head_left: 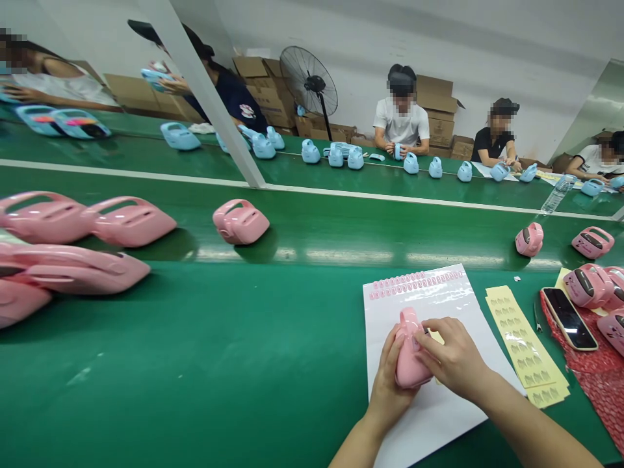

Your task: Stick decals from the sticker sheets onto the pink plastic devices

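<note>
Head: left fingers (389, 346) clasp the pink device (409, 369); right fingers (433, 346) touch it, grip unclear.

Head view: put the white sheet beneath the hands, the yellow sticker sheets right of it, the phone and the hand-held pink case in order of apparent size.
1. White sheet
2. Yellow sticker sheets
3. Phone and pink case: too alike to rank, as the case is partly covered.

left hand (391, 389): curled, clasping | right hand (455, 356): back upward, turned left | forearms (539, 422): angled inward
</note>
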{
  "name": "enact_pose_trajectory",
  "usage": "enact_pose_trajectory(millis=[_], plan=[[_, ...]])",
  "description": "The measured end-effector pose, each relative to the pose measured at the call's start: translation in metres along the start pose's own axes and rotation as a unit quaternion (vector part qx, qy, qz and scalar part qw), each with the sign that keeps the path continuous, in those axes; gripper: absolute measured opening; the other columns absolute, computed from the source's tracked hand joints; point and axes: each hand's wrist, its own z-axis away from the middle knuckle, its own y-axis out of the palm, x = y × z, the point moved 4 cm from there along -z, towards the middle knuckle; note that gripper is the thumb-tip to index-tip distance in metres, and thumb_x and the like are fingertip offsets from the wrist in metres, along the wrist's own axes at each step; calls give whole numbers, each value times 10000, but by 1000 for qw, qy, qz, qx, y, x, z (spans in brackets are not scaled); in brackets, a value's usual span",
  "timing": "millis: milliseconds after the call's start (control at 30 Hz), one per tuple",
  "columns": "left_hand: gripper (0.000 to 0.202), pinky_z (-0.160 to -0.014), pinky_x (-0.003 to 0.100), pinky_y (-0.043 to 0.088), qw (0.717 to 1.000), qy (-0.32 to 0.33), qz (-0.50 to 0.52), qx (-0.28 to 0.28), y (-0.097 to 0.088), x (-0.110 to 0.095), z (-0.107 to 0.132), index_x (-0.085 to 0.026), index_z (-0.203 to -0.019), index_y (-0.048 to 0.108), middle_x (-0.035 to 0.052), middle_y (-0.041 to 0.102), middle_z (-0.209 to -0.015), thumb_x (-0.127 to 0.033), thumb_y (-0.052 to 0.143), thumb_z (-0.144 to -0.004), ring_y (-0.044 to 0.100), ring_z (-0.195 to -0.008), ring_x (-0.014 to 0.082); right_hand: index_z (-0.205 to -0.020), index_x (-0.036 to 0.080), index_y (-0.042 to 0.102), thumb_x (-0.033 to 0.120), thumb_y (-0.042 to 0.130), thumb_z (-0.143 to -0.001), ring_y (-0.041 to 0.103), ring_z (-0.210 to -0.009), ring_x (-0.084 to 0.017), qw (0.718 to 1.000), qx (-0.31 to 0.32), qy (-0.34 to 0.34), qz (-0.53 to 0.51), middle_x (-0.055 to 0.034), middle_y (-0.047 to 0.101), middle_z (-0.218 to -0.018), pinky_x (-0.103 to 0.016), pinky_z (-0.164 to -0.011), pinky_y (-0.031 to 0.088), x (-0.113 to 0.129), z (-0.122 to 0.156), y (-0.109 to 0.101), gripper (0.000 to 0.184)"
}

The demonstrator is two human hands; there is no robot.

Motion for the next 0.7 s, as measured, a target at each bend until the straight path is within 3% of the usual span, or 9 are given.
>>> enact_pose_trajectory(millis=[100, 233, 333, 467, 533, 600, 700], plan=[[776, -941, 486, 410, 1000, -11, -8, 0, 0, 3, 2, -333, -1334, 260, 105, 376, -1357, -163, 647, -684, 404, -1222, 307, -1135, 218, 532, 238, 464, -838, 558, -841, -227, 999, 19, 11, -30, -131, 590, -1067, -394, -701, 464, -2, 4, 3, 306], [812, -940, 513, 400, 999, -14, -24, 17, 3, 9, 7, -350, -1331, 258, 115, 356, -1365, -193, 685, -658, 378, -1239, 317, -1270, 219, 390, 278, 556, -768, 514, -1020, -246, 979, 42, 113, -165, -123, 538, -1162, -412, -827, 463, -14, 3, 17, 533], [792, -936, 524, 393, 999, -4, -24, 26, 3, 11, 11, -363, -1323, 280, 121, 351, -1364, -169, 675, -664, 363, -1249, 319, -1262, 231, 385, 291, 590, -732, 537, -981, -208, 924, 90, 218, -301, -106, 520, -1176, -361, -793, 486, -30, -3, 34, 572], [728, -936, 546, 376, 998, -6, 34, 53, 0, 2, 13, -364, -1267, 379, 119, 375, -1349, -191, 707, -640, 364, -1244, 345, -1170, 230, 480, 319, 536, -777, 552, -885, -159, 860, 103, 301, -398, -90, 515, -1181, -317, -744, 473, -56, -12, 50, 406], [772, -921, 539, 394, 991, -67, 108, 49, -2, -3, 13, -344, -1265, 384, 126, 412, -1325, -289, 754, -590, 412, -1206, 358, -1053, 212, 558, 318, 531, -775, 550, -820, -144, 837, 136, 300, -436, -61, 576, -1065, -300, -721, 460, -63, -11, 56, 298], [882, -887, 518, 433, 967, -162, 191, 32, -3, -4, 13, -317, -1286, 350, 137, 461, -1286, -416, 780, -523, 480, -1142, 362, -856, 186, 604, 305, 546, -746, 536, -672, -121, 800, 195, 302, -480, -11, 611, -816, -265, -628, 447, -64, -7, 62, 172], [1041, -848, 471, 476, 933, -258, 252, -2, -3, 0, 13, -278, -1306, 311, 150, 487, -1267, -503, 798, -414, 523, -1089, 361, -633, 183, 534, 290, 548, -691, 468, -490, -94, 763, 215, 351, -498, 46, 516, -557, -221, -479, 385, -68, -3, 62, 123]])
